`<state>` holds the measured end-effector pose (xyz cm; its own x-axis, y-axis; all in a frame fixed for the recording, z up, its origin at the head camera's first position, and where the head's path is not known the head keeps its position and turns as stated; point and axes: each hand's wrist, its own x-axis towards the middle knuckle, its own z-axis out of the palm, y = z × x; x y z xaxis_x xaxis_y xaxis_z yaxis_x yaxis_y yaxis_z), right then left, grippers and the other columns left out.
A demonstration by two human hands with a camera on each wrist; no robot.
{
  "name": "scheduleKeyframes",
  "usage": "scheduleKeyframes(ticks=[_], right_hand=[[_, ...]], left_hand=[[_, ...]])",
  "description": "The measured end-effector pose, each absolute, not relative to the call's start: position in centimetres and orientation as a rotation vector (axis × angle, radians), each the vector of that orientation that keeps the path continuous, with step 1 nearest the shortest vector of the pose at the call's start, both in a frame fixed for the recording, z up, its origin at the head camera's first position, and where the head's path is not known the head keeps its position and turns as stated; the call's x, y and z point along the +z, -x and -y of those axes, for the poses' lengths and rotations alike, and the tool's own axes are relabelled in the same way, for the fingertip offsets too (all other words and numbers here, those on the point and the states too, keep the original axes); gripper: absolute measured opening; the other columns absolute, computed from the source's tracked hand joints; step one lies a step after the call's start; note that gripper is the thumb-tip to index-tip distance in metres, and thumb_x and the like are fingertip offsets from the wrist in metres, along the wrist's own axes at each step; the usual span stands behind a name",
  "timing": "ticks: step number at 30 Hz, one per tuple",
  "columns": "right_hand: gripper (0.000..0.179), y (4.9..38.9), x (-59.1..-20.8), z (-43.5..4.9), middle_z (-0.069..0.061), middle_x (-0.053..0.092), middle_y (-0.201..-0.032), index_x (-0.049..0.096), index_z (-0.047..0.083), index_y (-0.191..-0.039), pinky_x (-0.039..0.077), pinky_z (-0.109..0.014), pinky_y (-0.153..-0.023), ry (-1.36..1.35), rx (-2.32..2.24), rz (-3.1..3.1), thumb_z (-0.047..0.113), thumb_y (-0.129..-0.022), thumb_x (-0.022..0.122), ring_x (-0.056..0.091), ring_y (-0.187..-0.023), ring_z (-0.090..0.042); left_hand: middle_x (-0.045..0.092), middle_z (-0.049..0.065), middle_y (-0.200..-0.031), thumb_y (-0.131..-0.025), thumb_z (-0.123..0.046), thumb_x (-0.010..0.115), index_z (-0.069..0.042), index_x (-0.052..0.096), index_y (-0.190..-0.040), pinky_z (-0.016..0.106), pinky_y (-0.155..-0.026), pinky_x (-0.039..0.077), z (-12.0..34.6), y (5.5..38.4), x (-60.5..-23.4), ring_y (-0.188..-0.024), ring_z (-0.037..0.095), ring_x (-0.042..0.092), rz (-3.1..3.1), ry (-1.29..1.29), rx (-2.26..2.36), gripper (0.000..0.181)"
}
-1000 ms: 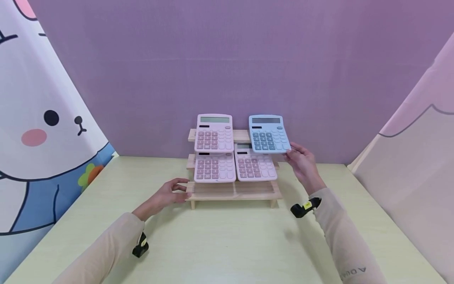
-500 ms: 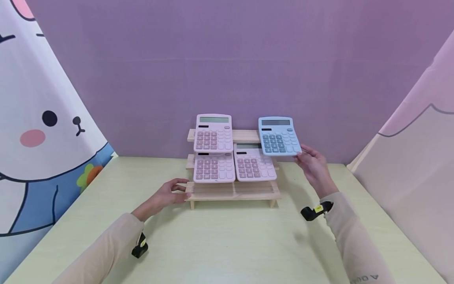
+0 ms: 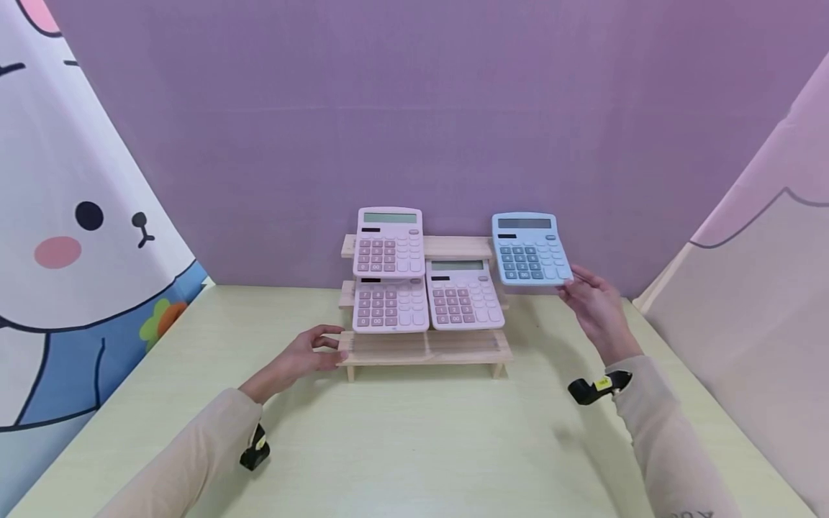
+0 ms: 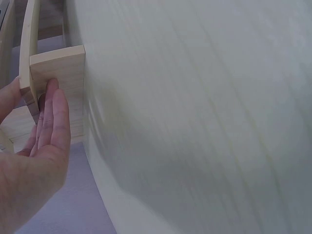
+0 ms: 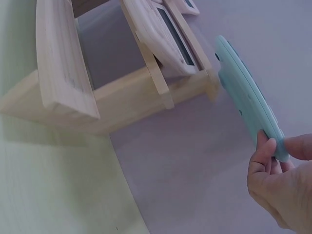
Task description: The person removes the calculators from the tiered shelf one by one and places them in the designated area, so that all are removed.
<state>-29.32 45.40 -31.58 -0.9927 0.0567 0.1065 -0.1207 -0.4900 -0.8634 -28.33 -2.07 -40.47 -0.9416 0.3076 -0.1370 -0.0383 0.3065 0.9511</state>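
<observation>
My right hand pinches a blue calculator by its lower right corner, thumb on one face and fingers on the other. The calculator is in the air at the right end of the tiered wooden rack, its screen edge tilted up; the right wrist view shows the blue calculator edge-on, apart from the rack. My left hand holds the left end of the rack's lowest step. In the left wrist view, thumb and fingers lie on opposite sides of the wooden board.
One pink calculator leans on the top step at left. On the middle step lean two more, a left pink calculator partly covered by the upper one, and a right pink calculator. Behind the table rises a purple backdrop.
My right hand has carried the blue calculator rightward, away from above the right pink calculator, uncovering that one's screen and the top step. The left hand and the rack stay put.
</observation>
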Motion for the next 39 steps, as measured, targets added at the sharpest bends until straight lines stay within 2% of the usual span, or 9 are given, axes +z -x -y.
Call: scheduleKeyframes(ticks=[5, 20, 27, 34, 39], right_hand=[[0.025, 29.0, -31.6, -46.4, -0.006, 0.066, -0.092, 0.057, 0.004, -0.104, 0.053, -0.021, -0.071, -0.083, 2.648, 1.49, -0.013, -0.087, 0.048, 0.062, -0.08, -0.014], [0.026, 28.1, -32.7, -48.4, -0.008, 0.064, -0.092, 0.05, 0.002, -0.109, 0.054, -0.022, -0.071, -0.12, 2.663, 1.494, -0.014, -0.088, 0.044, 0.062, -0.079, -0.016], [0.024, 28.1, -33.9, -49.2, -0.008, 0.066, -0.088, 0.052, 0.002, -0.104, 0.053, -0.022, -0.069, -0.115, 2.668, 1.507, -0.014, -0.089, 0.042, 0.063, -0.078, -0.017], [0.024, 28.1, -35.5, -49.6, -0.007, 0.066, -0.087, 0.043, 0.001, -0.108, 0.052, -0.021, -0.068, -0.115, 2.669, 1.541, -0.013, -0.089, 0.042, 0.062, -0.077, -0.015], [0.025, 27.9, -36.6, -49.8, -0.007, 0.066, -0.086, 0.053, 0.003, -0.103, 0.052, -0.021, -0.067, -0.084, 2.689, 1.558, -0.014, -0.089, 0.041, 0.062, -0.077, -0.015]], left_hand=[[0.049, 0.024, -0.121, -0.083, -0.016, 0.067, -0.001, 0.033, -0.136, 0.038, -0.086, 0.054, 2.1, 28.3, -40.4, -0.091, 0.016, 0.059, -2.283, -0.248, 1.678, 0.065], [0.05, 0.023, -0.12, -0.082, -0.016, 0.068, -0.001, 0.033, -0.135, 0.036, -0.085, 0.055, 2.1, 28.4, -40.5, -0.09, 0.016, 0.06, -2.283, -0.236, 1.685, 0.065], [0.049, 0.023, -0.12, -0.083, -0.015, 0.067, -0.001, 0.033, -0.135, 0.037, -0.086, 0.054, 2.0, 28.3, -40.4, -0.09, 0.016, 0.06, -2.272, -0.229, 1.695, 0.064], [0.049, 0.023, -0.122, -0.083, -0.016, 0.067, -0.002, 0.033, -0.136, 0.038, -0.086, 0.054, 2.0, 28.4, -40.4, -0.091, 0.016, 0.059, -2.281, -0.228, 1.681, 0.064], [0.049, 0.023, -0.122, -0.083, -0.015, 0.066, -0.002, 0.032, -0.136, 0.038, -0.086, 0.054, 2.0, 28.4, -40.5, -0.091, 0.016, 0.059, -2.274, -0.228, 1.687, 0.064]])
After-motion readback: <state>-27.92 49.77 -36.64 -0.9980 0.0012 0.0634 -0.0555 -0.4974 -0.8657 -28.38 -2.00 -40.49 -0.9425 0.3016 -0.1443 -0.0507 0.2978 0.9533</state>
